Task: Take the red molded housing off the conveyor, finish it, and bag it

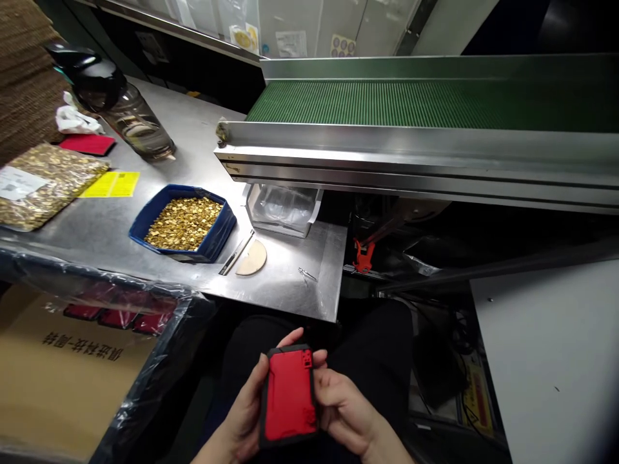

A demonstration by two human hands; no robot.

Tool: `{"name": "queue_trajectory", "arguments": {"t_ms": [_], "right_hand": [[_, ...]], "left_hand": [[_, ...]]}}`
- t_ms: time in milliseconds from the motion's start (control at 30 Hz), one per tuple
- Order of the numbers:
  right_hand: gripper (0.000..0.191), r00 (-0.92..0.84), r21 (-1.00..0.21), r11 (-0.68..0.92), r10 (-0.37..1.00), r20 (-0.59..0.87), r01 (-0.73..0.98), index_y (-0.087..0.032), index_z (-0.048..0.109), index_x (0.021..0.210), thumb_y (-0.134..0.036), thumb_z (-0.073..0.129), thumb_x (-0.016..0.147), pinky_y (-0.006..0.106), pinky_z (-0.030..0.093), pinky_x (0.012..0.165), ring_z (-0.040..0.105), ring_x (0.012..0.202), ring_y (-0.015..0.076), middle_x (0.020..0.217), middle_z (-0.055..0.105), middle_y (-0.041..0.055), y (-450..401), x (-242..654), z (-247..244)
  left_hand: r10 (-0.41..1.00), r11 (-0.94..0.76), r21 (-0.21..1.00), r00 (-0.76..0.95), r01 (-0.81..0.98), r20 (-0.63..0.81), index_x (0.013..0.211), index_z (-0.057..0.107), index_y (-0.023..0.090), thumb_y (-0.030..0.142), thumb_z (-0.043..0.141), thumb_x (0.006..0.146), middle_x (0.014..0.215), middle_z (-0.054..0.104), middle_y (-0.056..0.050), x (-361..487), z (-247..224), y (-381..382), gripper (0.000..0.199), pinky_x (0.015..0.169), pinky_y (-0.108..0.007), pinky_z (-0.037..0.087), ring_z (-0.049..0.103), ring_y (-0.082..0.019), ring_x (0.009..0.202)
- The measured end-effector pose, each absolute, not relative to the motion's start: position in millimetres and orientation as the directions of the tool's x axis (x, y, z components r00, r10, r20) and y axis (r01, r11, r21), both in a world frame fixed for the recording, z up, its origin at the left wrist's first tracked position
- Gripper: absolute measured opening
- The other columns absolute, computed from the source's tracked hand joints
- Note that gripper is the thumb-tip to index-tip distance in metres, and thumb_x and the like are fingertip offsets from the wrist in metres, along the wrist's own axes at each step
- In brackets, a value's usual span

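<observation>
A rectangular red case with a black rim (290,394) is held over my lap, its red face up. My left hand (247,407) wraps round its left side, with fingertips showing past the top edge. My right hand (344,409) is closed at the right edge, thumb and bent forefinger against the rim; some of its fingers are hidden behind the case. Beyond the hands, a blue tray (225,225) of small gold-coloured metal pieces (184,222) stands on the metal table (285,293). A round tan disc (251,258) and a thin dark-and-silver tool (236,252) lie beside it.
A green conveyor belt (387,103) spans the back right. A water bottle (138,122), a bag of gold pieces (53,180) and a yellow label (111,184) are left. A plastic-lined carton (62,386) holds several red cases (116,317). A white surface (556,348) lies right.
</observation>
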State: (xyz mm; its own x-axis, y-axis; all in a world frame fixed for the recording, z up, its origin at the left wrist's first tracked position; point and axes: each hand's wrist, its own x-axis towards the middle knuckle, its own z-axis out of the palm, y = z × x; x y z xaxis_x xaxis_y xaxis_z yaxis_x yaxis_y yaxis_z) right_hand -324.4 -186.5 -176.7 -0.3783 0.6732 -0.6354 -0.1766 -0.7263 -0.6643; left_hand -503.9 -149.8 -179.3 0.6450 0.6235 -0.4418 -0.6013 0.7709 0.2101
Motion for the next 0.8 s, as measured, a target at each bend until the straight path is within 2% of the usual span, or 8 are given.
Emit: {"name": "queue_trajectory", "arguments": {"t_ms": [100,267,433,533,600,667,733,800], "right_hand": [[0.055,-0.39,-0.77,-0.624,0.682,-0.619,0.131,-0.016,0.069,0.08,-0.068,0.056,0.092,0.027,0.046,0.052,0.062,0.052,0.0172,0.063,0.066,0.0043,-159.5,-329.3,-170.6],[0.022,-0.227,-0.793,-0.176,0.902,-0.367,0.583,-0.022,0.068,0.099,-0.03,0.048,0.103,0.034,0.048,0.081,0.066,0.087,0.0219,0.094,0.072,0.0059,-79.0,-341.8,-153.0],[0.038,-0.485,-0.657,0.269,0.858,-0.169,0.704,-0.025,0.059,0.132,-0.009,0.044,0.101,0.042,0.036,0.112,0.044,0.139,0.0264,0.147,0.057,0.0079,23.8,-383.4,-165.2],[0.041,-0.622,-0.583,0.435,0.766,-0.16,0.686,-0.022,0.06,0.131,-0.003,0.051,0.096,0.045,0.028,0.119,0.032,0.15,0.028,0.154,0.052,0.0101,68.6,-399.3,-174.6],[0.033,-0.67,-0.551,0.492,0.722,-0.174,0.674,-0.018,0.064,0.12,-0.005,0.064,0.089,0.045,0.026,0.12,0.038,0.146,0.0313,0.143,0.06,0.0136,81.8,-401.3,-173.5],[0.031,-0.67,-0.529,0.499,0.716,-0.195,0.687,-0.015,0.064,0.113,-0.017,0.075,0.084,0.045,0.034,0.114,0.052,0.131,0.0352,0.131,0.065,0.017,78.2,-396.6,-164.9],[0.032,-0.632,-0.511,0.462,0.742,-0.225,0.724,-0.014,0.06,0.116,-0.028,0.071,0.089,0.041,0.047,0.095,0.066,0.104,0.0317,0.115,0.069,0.0156,57.9,-386.2,-150.1],[0.025,-0.584,-0.545,0.38,0.767,-0.265,0.747,-0.018,0.054,0.123,-0.027,0.052,0.1,0.033,0.049,0.075,0.067,0.08,0.0232,0.095,0.071,0.0064,24.3,-371.7,-132.7]], "left_hand": [[0.611,0.721,0.104,0.557,-0.685,-0.563,0.157,0.031,0.025,0.061,0.065,0.096,0.129,0.07,-0.02,-523.1,-188.9,-149.2,0.079,0.106,-0.054,0.048,0.065,-0.038,0.123],[0.605,0.692,0.121,0.48,-0.712,-0.635,0.162,0.015,0.021,0.051,0.068,0.097,0.139,0.063,-0.024,-556.5,-198.5,-155.9,0.089,0.103,-0.052,0.051,0.066,-0.039,0.121],[0.645,0.696,0.183,0.492,-0.695,-0.585,0.163,0.011,0.017,0.052,0.069,0.096,0.147,0.055,-0.026,-558.4,-205.5,-161.2,0.095,0.105,-0.05,0.049,0.063,-0.04,0.124],[0.645,0.698,0.192,0.489,-0.69,-0.587,0.162,0.01,0.015,0.059,0.065,0.097,0.145,0.056,-0.028,-559.4,-209.5,-159.8,0.096,0.099,-0.049,0.053,0.066,-0.039,0.118],[0.644,0.695,0.183,0.489,-0.695,-0.588,0.161,0.012,0.014,0.064,0.061,0.098,0.144,0.056,-0.03,-562.0,-210.9,-158.2,0.095,0.094,-0.047,0.055,0.068,-0.038,0.114],[0.645,0.69,0.175,0.487,-0.702,-0.59,0.16,0.014,0.013,0.067,0.057,0.099,0.143,0.057,-0.03,-564.2,-211.1,-156.4,0.092,0.092,-0.046,0.056,0.069,-0.037,0.112],[0.642,0.689,0.169,0.486,-0.705,-0.593,0.159,0.02,0.013,0.068,0.056,0.099,0.141,0.059,-0.029,-564.6,-210.0,-154.6,0.089,0.091,-0.045,0.056,0.07,-0.037,0.109],[0.636,0.691,0.161,0.487,-0.704,-0.599,0.157,0.03,0.014,0.067,0.058,0.098,0.137,0.063,-0.026,-563.6,-208.1,-152.7,0.084,0.09,-0.043,0.057,0.071,-0.036,0.108]]}}
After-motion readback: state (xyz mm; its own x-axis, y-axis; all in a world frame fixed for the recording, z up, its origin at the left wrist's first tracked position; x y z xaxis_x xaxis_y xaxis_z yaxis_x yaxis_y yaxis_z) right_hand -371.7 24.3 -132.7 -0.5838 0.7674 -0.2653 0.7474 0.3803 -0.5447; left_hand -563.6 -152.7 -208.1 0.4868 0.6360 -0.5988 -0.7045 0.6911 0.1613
